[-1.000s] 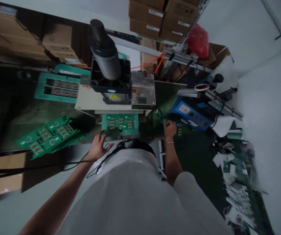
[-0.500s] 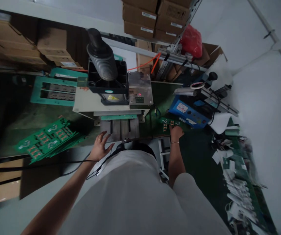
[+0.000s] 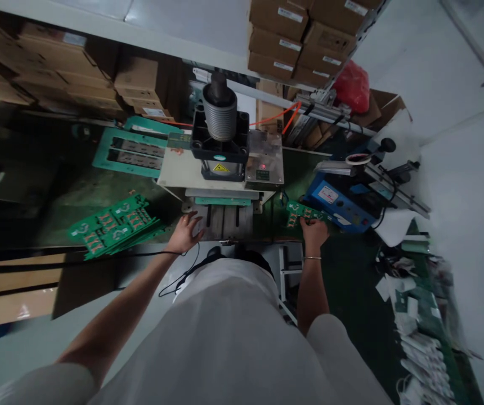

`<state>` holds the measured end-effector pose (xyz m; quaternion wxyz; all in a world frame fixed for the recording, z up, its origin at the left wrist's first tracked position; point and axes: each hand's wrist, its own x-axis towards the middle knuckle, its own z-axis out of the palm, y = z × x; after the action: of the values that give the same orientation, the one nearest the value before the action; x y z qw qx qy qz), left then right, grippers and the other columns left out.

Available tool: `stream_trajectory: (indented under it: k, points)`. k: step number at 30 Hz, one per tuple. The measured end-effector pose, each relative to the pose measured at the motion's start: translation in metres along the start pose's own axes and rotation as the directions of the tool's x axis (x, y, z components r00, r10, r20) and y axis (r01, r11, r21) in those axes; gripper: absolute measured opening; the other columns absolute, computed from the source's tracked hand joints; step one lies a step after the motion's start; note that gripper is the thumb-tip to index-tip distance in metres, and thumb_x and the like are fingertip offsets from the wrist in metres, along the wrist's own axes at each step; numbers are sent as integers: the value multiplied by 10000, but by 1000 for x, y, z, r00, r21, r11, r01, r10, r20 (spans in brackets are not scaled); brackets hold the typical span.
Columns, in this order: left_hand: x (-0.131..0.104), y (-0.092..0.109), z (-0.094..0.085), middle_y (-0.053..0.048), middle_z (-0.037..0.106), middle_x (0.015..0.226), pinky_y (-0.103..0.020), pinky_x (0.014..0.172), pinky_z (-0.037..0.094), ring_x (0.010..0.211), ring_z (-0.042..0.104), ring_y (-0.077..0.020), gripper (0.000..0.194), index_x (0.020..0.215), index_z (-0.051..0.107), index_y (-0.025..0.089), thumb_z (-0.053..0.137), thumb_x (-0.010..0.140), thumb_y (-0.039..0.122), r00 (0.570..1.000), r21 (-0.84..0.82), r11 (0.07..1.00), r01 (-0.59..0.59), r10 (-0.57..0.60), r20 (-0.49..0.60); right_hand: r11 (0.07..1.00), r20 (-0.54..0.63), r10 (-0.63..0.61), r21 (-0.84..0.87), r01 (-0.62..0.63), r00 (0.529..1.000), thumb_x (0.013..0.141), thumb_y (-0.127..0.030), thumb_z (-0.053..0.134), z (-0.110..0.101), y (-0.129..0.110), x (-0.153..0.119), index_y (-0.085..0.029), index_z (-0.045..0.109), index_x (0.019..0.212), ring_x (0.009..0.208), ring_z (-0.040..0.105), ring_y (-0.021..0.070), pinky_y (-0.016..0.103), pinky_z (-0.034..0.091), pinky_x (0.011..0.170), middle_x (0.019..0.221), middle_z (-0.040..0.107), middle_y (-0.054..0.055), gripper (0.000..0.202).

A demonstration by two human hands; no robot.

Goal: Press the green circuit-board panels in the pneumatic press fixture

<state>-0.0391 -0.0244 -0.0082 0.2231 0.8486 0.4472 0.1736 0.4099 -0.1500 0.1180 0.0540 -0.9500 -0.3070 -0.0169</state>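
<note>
My right hand point(image 3: 314, 233) pinches the near edge of a green circuit board point(image 3: 293, 218) lying on the bench to the right of the press point(image 3: 222, 154). My left hand point(image 3: 185, 233) holds nothing; its fingers are apart, over the left front corner of the press's metal bed point(image 3: 229, 222). A green plate point(image 3: 222, 201) shows under the press head, above the back of the bed. To the left of that hand lies a fanned stack of green circuit boards point(image 3: 117, 225). A black cable point(image 3: 140, 255) crosses by my left wrist.
Right of the press stands a blue machine point(image 3: 341, 205) with a tape roll on top. Green frames point(image 3: 111, 152) lie at the left back. Cardboard boxes point(image 3: 278, 42) fill the shelves behind. White parts point(image 3: 425, 357) cover a surface at the lower right.
The view has swung left, so the bench appears further right. My left hand has moved forward a little toward the press. My right hand stays at the circuit board.
</note>
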Motion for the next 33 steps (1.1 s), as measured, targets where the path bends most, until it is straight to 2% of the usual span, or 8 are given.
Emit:
stream_trajectory:
  k: [7,13,17,24,27,31,33]
  points:
    - [35,-4,4,-178,595,1416,-556,1179,429,1335,545,-362,459,1314,632,186,572,932,435,996,-9,999,-52,53,76,988,99,-156,32,153,983,883,-512,720,7,-32,-37,-169,759,869,977,702,313,365,487,810,971,754,158,346]
    - [57,-1,7,-203,596,1398,-537,1167,434,1333,532,-381,494,1309,661,138,562,921,428,992,22,997,-69,66,104,982,139,-186,61,179,973,879,-523,731,12,-46,-63,-157,767,915,991,709,314,369,489,830,982,766,152,370]
    - [67,0,9,-204,606,1383,-573,1163,422,1309,542,-400,514,1332,666,155,597,895,418,990,43,996,-76,70,125,978,143,-206,73,197,968,883,-500,732,12,-48,-72,-165,757,881,989,707,306,362,487,829,979,768,157,336]
    - [78,4,11,-175,615,1399,-543,1161,434,1322,541,-374,457,1311,665,173,591,925,407,982,104,990,-99,81,172,978,163,-204,63,196,965,871,-526,738,17,-45,-80,-183,759,904,998,710,298,355,490,820,982,772,140,346]
    - [81,10,12,-197,601,1426,-541,1169,429,1338,535,-385,481,1328,669,153,587,937,422,977,106,988,-111,89,193,976,178,-217,76,207,960,871,-518,744,17,-45,-82,-192,756,886,1015,710,301,353,491,832,972,773,135,327]
    - [75,22,19,-193,535,1542,-542,1197,397,1414,479,-396,581,1444,610,157,615,922,412,965,96,985,-146,120,234,974,195,-222,91,208,955,875,-504,750,14,-47,-84,-193,753,857,1011,715,301,352,493,832,985,775,139,311]
    - [69,28,24,-192,464,1616,-548,1190,399,1455,433,-414,726,1513,553,164,707,851,419,948,107,980,-169,132,288,973,203,-227,100,210,953,876,-496,751,13,-48,-84,-194,755,856,1005,717,297,349,493,833,982,778,133,303]
